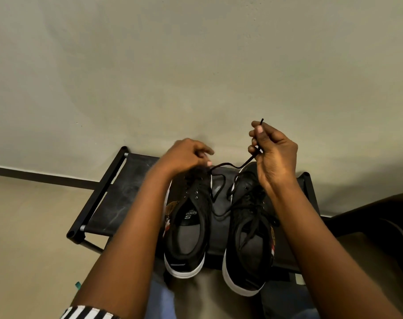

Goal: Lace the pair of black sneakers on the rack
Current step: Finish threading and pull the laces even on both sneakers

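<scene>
On the black rack (pixel 117 199) sit two black sneakers (pixel 189 226), toes hidden behind the hands; the right hand (pixel 274 150) pinches a black lace (pixel 228 165), the blurry left hand (pixel 184 157) curls at its other end.

surface: black rack (pixel 117 194) | on it: left sneaker (pixel 191 226), right sneaker (pixel 249 245), side by side

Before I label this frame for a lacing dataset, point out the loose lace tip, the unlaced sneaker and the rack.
lace tip (pixel 262 121), head view, on the bare end above the right hand's fingers.
left sneaker (pixel 185 229), head view, on its insole.
rack (pixel 117 194), head view, on the bare black shelf fabric.
</scene>
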